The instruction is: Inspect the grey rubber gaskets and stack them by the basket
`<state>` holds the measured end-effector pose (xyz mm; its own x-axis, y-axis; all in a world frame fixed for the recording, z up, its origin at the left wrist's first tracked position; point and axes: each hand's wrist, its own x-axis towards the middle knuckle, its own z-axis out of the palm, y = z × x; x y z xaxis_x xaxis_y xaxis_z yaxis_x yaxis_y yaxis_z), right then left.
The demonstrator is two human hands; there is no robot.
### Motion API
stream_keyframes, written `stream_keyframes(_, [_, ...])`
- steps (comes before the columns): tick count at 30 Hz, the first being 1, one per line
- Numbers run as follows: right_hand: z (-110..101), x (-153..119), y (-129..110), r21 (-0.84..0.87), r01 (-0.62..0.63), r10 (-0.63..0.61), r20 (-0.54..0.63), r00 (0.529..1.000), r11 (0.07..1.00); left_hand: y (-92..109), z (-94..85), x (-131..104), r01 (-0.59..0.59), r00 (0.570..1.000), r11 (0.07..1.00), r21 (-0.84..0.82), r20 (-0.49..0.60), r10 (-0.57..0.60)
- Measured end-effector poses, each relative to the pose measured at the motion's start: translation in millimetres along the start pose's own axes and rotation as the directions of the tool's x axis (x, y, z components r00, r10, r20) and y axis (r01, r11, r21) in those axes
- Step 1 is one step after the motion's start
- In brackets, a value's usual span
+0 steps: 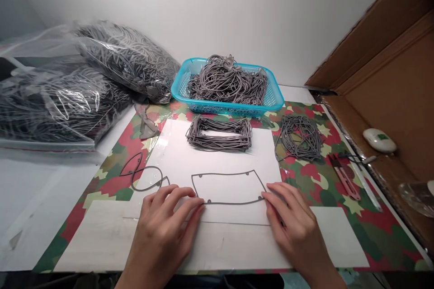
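A thin grey rubber gasket (233, 203) with small tabs near its corners lies spread in a rough rectangle on white paper (264, 162). My left hand (166, 221) pinches its lower left corner between thumb and fingers. At the lower right corner, my right hand (293, 216) is closed on the gasket in the same way. Beyond it sits a neat rectangular stack of grey gaskets (220, 143). A loose, twisted gasket (147, 168) lies to the left, partly under the edge of my left hand's reach.
A blue plastic basket (225, 109) heaped with tangled gaskets stands at the back. Clear bags (125, 54) of gaskets fill the left. On the right are a gasket bundle (300, 137), pink-handled scissors (346, 180), a white pen-like tool (368, 187) and a white mouse (379, 140).
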<state>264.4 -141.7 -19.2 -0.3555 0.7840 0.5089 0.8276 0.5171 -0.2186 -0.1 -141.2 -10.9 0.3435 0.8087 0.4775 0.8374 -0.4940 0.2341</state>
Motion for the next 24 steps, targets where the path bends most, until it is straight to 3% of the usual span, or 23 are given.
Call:
stream_keyframes(12, [1.0, 2.0, -2.0, 0.001, -0.046, 0.046, 0.013, 0.999, 0.999, -1.1, 3.9, 1.6, -0.034, 0.998, 0.998, -0.06, 0.043, 0.036])
stream_keyframes(19, [-2.9, 0.5, -3.5, 0.047, -0.049, 0.045, 0.09, 0.995, 0.998, 8.1, 3.3, -0.9, 0.124, 0.992, 0.925, -0.358, 0.038, -0.119])
stream_keyframes(24, [-5.9, -1.7, -7.8, 0.045, -0.078, 0.07, 0.152, 0.986, 0.996, 18.8, -8.1, 5.6, 0.169, 0.985, 0.901, -0.399, 0.058, -0.16])
